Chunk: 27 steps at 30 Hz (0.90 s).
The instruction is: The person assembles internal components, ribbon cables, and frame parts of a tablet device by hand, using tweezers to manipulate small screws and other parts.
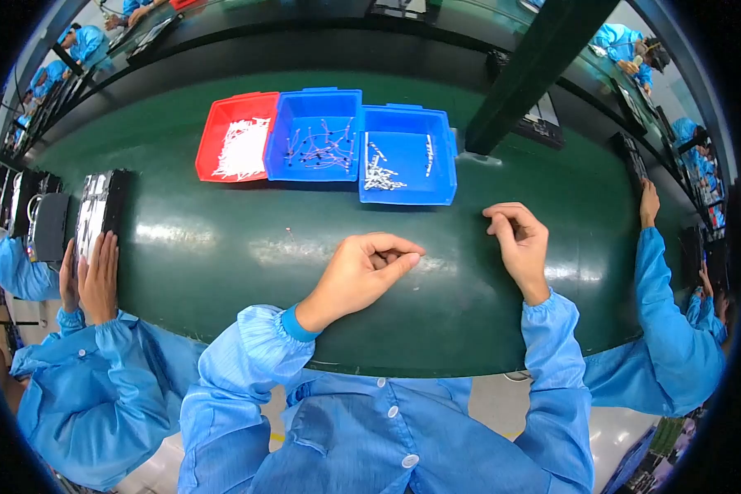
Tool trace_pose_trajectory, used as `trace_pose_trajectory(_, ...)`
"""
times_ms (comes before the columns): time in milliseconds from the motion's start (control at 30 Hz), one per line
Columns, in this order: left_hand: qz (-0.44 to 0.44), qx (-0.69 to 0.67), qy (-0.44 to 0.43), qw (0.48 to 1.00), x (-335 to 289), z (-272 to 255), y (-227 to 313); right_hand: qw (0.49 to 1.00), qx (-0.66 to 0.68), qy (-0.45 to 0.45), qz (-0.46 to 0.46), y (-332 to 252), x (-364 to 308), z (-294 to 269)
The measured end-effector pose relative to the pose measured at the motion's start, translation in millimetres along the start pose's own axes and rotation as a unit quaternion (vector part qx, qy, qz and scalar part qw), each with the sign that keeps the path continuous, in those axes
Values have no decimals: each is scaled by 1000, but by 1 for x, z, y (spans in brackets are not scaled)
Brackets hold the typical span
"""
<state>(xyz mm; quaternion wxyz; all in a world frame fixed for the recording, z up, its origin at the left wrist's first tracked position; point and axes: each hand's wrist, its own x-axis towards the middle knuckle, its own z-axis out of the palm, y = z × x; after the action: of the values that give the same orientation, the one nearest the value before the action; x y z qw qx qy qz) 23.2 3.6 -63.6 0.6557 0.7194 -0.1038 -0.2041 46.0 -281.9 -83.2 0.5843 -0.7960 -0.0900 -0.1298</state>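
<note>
Over the green table (222,288), my left hand (356,273) is closed in a pinch, thumb and forefinger together. My right hand (520,247) is held apart from it to the right, its fingers curled in toward the thumb. Anything between the fingertips of either hand is too small to make out. Beyond them stand three bins side by side. A red bin (207,144) holds a heap of small white pieces (243,148). The middle blue bin (317,105) has thin purplish wires (325,150) in it. In the right blue bin (407,196) lie small white-and-black pieces (380,174).
A dark green post (531,78) rises behind the bins at the right. At the left, a co-worker's hands (99,276) rest against a flat black-and-silver unit (99,206). Another person's hand (649,204) reaches in at the far right. A tiny pinkish scrap (289,231) lies on the table.
</note>
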Motion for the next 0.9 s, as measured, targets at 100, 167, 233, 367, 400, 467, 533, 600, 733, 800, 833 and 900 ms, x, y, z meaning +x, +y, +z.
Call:
trace_pose_trajectory(100, -6, -70, 0, 998, 4, -3, 7, 999, 28, 2, 42, -3, 0, -7)
trace_pose_trajectory(167, -2, -175, 6, 985, 5, -3, 8, 998, 50, -11, 47, -14, -4, -2)
trace_pose_trajectory(233, -21, -205, 1, 979, 3, -1, 14, 991, 106, -30, 82, -37, -14, 14)
trace_pose_trajectory(367, -27, -253, -10, 967, 4, 3, 12, 986, 23, -115, -116, -68, -24, 44)
trace_pose_trajectory(400, 3, -274, -16, 962, 5, 4, 10, 985, 30, -112, -128, -70, -27, 49)
trace_pose_trajectory(467, 29, -290, -27, 956, 5, 5, 9, 988, 23, -90, -120, -73, -31, 56)
trace_pose_trajectory(533, 38, -283, -24, 958, 4, 6, 8, 989, 16, -74, -128, -71, -31, 58)
trace_pose_trajectory(600, 32, -275, -23, 961, 4, 8, 9, 985, 4, -62, -164, -71, -31, 57)
trace_pose_trajectory(733, 34, -250, -15, 968, 4, 9, 10, 984, -10, -55, -167, -73, -35, 55)
trace_pose_trajectory(800, 34, -244, -21, 969, 3, 8, 9, 984, -12, -44, -174, -72, -34, 56)
trace_pose_trajectory(833, 37, -241, -27, 970, 3, 8, 8, 984, -12, -43, -174, -72, -35, 56)
trace_pose_trajectory(900, 45, -235, -29, 970, 4, 8, 8, 981, -8, -41, -188, -70, -35, 56)
